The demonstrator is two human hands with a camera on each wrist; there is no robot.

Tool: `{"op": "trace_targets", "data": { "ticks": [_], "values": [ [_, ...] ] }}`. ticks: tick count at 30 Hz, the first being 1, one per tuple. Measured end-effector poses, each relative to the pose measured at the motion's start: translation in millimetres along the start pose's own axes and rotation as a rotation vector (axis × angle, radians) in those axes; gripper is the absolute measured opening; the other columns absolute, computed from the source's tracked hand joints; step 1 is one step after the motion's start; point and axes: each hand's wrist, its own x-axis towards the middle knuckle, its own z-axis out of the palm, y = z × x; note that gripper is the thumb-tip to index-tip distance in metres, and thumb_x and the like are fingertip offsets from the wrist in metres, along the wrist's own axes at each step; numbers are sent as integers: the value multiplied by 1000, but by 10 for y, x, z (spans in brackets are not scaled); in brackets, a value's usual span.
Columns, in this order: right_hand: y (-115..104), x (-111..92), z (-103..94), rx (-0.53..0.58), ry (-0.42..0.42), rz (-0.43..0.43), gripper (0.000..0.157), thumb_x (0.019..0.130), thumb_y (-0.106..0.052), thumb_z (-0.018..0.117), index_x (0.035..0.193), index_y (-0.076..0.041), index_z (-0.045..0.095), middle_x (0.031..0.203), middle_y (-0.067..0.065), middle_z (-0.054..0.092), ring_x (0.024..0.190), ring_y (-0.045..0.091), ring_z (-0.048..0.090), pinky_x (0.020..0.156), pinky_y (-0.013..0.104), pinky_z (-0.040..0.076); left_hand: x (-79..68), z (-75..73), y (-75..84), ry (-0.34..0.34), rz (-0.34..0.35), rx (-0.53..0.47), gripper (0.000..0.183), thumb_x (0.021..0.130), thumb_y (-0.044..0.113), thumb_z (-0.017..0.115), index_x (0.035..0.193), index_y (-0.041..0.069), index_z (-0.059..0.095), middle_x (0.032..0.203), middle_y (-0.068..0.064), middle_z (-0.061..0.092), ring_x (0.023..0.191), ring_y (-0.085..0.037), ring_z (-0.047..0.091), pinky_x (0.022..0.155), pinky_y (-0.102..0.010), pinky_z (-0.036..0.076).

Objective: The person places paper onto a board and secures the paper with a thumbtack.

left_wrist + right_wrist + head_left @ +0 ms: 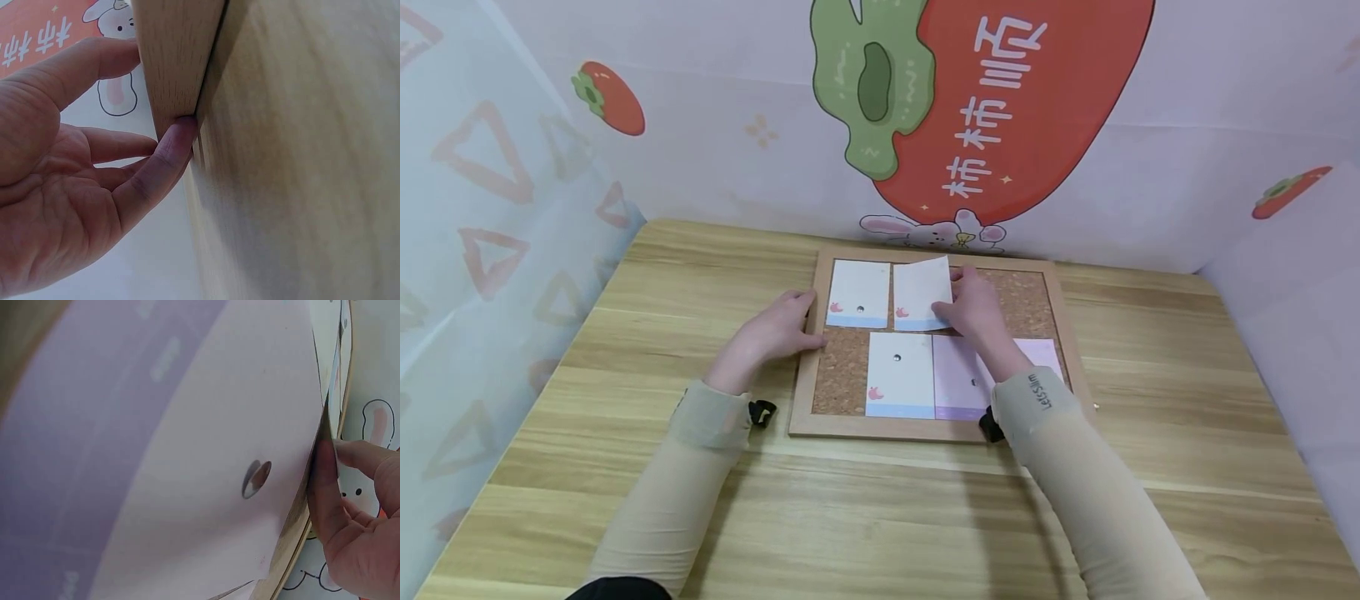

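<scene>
A wood-framed corkboard (842, 371) lies on the table. My left hand (769, 337) rests against its left edge, the thumb at the frame's front edge. In the left wrist view, a fingertip (179, 131) touches the frame side (175, 62) close to the tabletop. With my right hand (977, 308) I pinch the right edge of a white note sheet (921, 292) with a blue bottom stripe, its top right corner lifted. Left of it, another white sheet (859, 287) bears a silver thumbtack (861, 309). In the right wrist view, the thumb and a finger (325, 478) hold the sheet's edge.
Below lie a white sheet (901, 379) and a purple sheet (955, 371), each with a silver tack, plus another purple sheet (1041, 354) partly behind the right arm. A small shiny piece (1096, 407) sits right of the frame. A printed backdrop (737, 183) stands behind the table.
</scene>
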Motion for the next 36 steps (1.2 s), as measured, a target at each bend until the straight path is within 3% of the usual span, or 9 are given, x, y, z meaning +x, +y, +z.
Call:
{"op": "trace_targets", "data": {
  "ticks": [9, 23, 28, 33, 36],
  "values": [
    [-49, -15, 5, -94, -33, -12, 48, 91, -25, 73, 128, -4, 52, 101, 12, 59, 90, 26, 56, 71, 32, 46, -4, -5, -3, -4, 1, 3, 91, 95, 29, 68, 156, -7, 12, 161, -32, 20, 150, -44, 24, 122, -55, 25],
    [-71, -28, 18, -287, -40, -124, 40, 92, -31, 72, 122, -6, 60, 108, 11, 66, 92, 27, 59, 84, 39, 53, -1, -7, 6, -1, -6, -5, 90, 95, 29, 68, 156, -7, 13, 161, -32, 19, 149, -45, 24, 122, -55, 24],
    [-40, -51, -12, -358, -47, -174, 41, 92, -33, 72, 124, -8, 66, 118, 12, 67, 105, 29, 60, 95, 45, 53, 0, -9, 9, -1, -3, -7, 90, 95, 29, 68, 156, -7, 13, 161, -32, 20, 149, -45, 24, 123, -55, 24],
    [69, -62, -69, -416, -58, -295, 42, 90, -32, 75, 125, -10, 68, 136, 15, 57, 134, 38, 43, 114, 53, 39, -2, -9, 3, -1, -5, -18, 90, 94, 29, 69, 157, -6, 13, 161, -31, 20, 150, -44, 24, 123, -54, 24],
    [140, -57, -108, -385, -91, -357, 46, 89, -30, 76, 129, -9, 66, 140, 15, 54, 140, 39, 35, 118, 53, 34, -5, -12, 0, 1, -8, -25, 90, 94, 29, 69, 157, -6, 14, 161, -30, 21, 150, -43, 25, 123, -54, 24]
  ]
}}
